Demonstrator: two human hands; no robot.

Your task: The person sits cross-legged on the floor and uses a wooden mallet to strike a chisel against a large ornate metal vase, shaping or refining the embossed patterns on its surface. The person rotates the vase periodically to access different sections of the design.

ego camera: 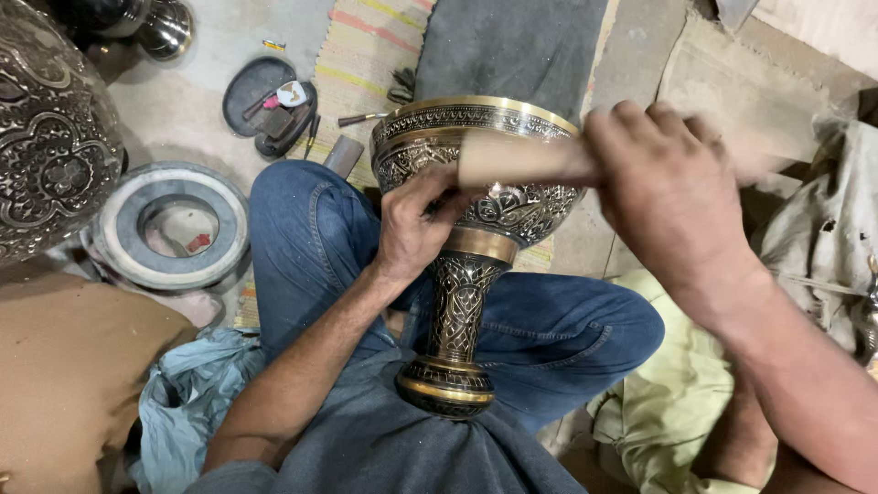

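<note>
Two hands work on one engraved brass goblet-shaped vase (471, 247) in the head view, and the vase lies tilted across the person's lap, its foot toward the belly and its wide rim pointing away toward the striped mat (366, 55). The left hand (416, 224) is pressed against the bowl just under the rim, fingers curled together as if pinching a small tool against the metal (the tool itself is too hidden to name). The right hand (672, 197) is clamped around a pale wooden mallet (521, 160), which is blurred and hangs right above the left fingers. Risk sits there: the mallet head is so near the left knuckles that an off-line blow would likely land on them, or skid and mar the carved pattern. Nothing but the jeans-clad thighs (311, 229) and the left hand steadies the vase, so a hard strike could, I judge, roll it off the lap onto the concrete floor (183, 101). Nearby on that floor lie a grey ring-shaped stand (119, 224), a dark tray of small tools (270, 105) and a larger engraved vessel (50, 137), all well apart from the hands.
</note>
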